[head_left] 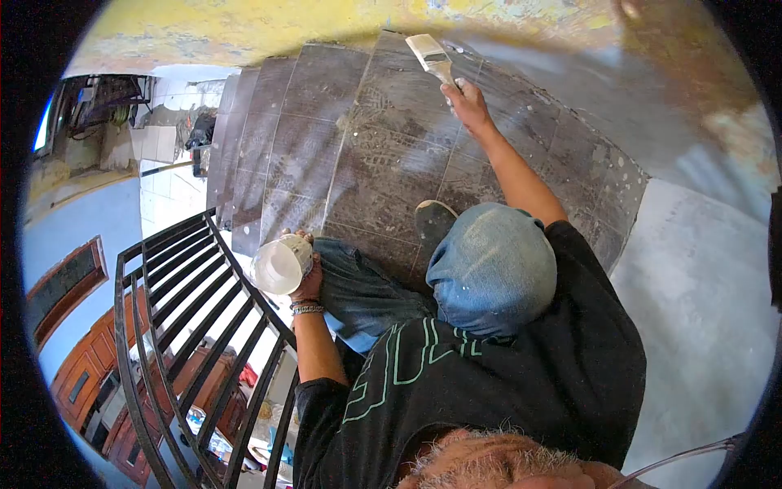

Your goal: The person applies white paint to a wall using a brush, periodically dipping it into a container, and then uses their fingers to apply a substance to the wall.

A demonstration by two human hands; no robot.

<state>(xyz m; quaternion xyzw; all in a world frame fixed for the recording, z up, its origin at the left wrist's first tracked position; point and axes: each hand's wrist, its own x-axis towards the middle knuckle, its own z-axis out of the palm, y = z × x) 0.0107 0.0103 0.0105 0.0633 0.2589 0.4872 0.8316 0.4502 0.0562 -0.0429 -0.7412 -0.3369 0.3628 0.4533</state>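
Observation:
My right hand [467,106] is wrapped round the handle of a wide paintbrush [431,54], arm stretched out toward the wall. White paint marks the fingers. Its pale bristles point at the foot of the yellow, patchy wall [326,20]. Beside the railing, my left hand [308,277] grips a clear plastic cup [278,266] of whitish liquid, tilted in this view, with a bracelet on the wrist below. My bent knee [493,261] in blue jeans lies between the two arms, and one shoe [435,220] rests on the dark tiled steps [391,155].
A black metal railing [204,326] runs along the left side of the stairs. Past it, on a lower level, are wooden doors [102,367] and assorted items. A grey-white wall [700,310] borders the right side. Dust and white spots mark the tiles.

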